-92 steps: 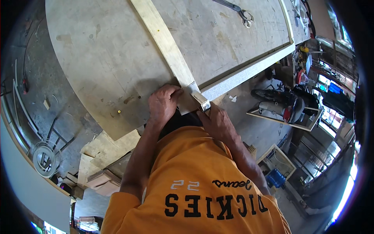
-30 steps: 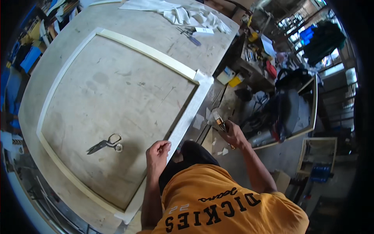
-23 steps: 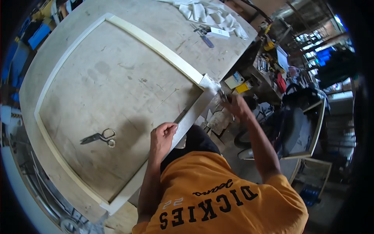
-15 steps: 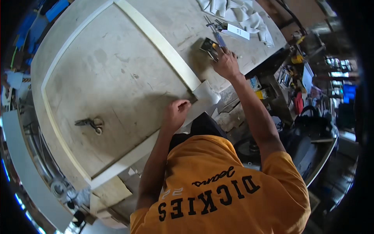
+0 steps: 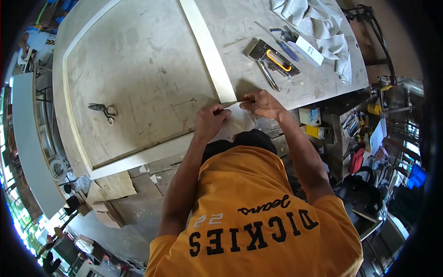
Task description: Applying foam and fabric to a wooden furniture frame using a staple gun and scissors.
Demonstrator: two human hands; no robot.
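Observation:
A large cream-coloured frame (image 5: 210, 46) lies flat on the worktable, its near right corner wrapped in a thin whitish sheet of material (image 5: 238, 121). At that corner, my left hand (image 5: 211, 122) is closed, thumb and fingertips pinched at the left side of the sheet. Just across from it, my right hand (image 5: 265, 105) pinches the sheet's upper edge by the end of the frame strip. Beyond the right hand lie a black staple gun (image 5: 265, 51) with a yellow handle and a pair of pliers (image 5: 267, 76). Neither hand touches them.
Black-handled scissors (image 5: 107, 111) lie inside the frame on the left. A blue-handled screwdriver (image 5: 287, 49), a white box (image 5: 308, 51) and crumpled pale cloth (image 5: 318, 27) sit at the table's far right. Cluttered shelving with a yellow box (image 5: 314, 132) stands beyond the table's right edge.
My right hand has left the staple gun and pliers and come back to the wrapped corner, where it pinches the sheet. My left hand remains at that corner. The whole view has shifted.

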